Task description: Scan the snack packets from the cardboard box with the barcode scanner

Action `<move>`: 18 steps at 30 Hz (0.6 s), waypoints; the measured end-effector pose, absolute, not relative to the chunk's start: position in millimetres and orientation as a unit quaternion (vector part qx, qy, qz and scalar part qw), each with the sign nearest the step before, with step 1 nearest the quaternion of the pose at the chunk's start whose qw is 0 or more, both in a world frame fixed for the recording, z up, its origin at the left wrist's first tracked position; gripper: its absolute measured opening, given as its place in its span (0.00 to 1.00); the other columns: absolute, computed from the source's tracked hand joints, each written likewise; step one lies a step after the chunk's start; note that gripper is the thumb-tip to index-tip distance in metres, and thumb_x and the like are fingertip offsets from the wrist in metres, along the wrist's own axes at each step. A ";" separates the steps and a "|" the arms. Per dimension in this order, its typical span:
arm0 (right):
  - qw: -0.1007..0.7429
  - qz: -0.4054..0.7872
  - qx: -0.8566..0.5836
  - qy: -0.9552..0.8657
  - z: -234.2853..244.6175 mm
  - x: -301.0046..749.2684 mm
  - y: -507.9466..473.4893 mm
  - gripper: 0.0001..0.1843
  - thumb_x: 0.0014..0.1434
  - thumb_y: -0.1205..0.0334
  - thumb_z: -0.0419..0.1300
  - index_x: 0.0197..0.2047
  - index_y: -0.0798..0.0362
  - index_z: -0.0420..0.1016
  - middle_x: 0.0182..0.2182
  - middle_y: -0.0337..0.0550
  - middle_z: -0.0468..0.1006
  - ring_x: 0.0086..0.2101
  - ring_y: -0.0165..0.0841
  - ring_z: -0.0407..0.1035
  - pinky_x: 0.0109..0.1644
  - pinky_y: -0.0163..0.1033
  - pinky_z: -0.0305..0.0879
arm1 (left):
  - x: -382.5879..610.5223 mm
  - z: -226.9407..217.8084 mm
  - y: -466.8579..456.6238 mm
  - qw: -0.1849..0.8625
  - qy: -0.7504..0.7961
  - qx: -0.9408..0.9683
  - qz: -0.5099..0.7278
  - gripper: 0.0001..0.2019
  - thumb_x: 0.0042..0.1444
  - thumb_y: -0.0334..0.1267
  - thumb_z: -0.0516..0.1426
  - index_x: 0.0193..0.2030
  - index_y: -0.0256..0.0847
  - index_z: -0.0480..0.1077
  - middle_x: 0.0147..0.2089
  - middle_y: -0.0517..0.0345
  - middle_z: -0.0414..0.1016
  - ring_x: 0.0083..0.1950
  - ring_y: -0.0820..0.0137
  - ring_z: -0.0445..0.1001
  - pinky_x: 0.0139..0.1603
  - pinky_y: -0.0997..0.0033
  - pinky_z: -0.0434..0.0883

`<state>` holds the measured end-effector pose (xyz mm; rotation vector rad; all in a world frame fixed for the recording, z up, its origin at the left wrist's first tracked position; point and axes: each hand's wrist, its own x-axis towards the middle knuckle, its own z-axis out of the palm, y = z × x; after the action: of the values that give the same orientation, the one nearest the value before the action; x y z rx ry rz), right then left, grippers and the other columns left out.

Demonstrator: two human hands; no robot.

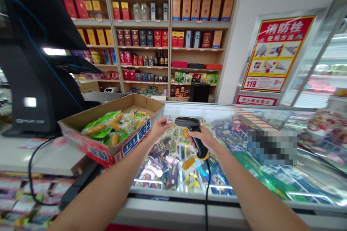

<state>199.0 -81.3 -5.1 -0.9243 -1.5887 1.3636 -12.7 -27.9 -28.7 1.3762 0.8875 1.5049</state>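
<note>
My right hand (205,138) is wrapped round the handle of a black barcode scanner (188,122), whose head points left. From its yellow-trimmed base a cable runs down over the counter's front. Just left of the scanner's head, my left hand (159,129) pinches a small packet with a white label (170,120); most of the packet is hard to make out. Below both hands, several clear packets of yellow sausage-like food (189,163) lie on the glass top of a freezer (173,195). An open cardboard box (93,155) beside my left forearm holds more such packets (115,124) and green bags.
A black checkout terminal (29,79) stands at the left on a white counter (16,151). Wrapped frozen goods (159,166) show through the freezer's glass. Shelves of boxed goods (142,38) line the back wall. A red fire-hydrant notice (279,54) hangs at right.
</note>
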 end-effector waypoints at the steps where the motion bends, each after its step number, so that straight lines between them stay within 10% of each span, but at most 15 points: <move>1: 0.415 0.543 -0.365 -0.633 -4.8 198.5 -82.1 0.14 0.45 0.53 0.64 0.24 0.55 0.69 0.14 0.37 0.70 0.14 0.28 0.63 0.18 0.33 0.61 | -13.0 -29.8 -26.9 0.439 0.360 0.557 0.606 0.11 0.30 0.33 0.69 0.23 0.36 0.74 0.20 0.63 0.70 0.22 0.76 0.63 0.23 0.78 0.59; 18: 0.411 0.535 -0.349 -0.650 -11.1 198.5 -79.9 0.14 0.47 0.53 0.64 0.23 0.56 0.69 0.15 0.38 0.70 0.14 0.28 0.64 0.19 0.34 0.60 | -13.4 -30.1 -22.0 0.420 0.353 0.547 0.632 0.14 0.32 0.32 0.67 0.31 0.38 0.74 0.27 0.59 0.76 0.29 0.72 0.71 0.31 0.75 0.67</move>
<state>198.5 -79.9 -11.1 -0.8771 -1.6362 1.3474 -13.4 -22.0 -30.1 1.3714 0.8846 1.5841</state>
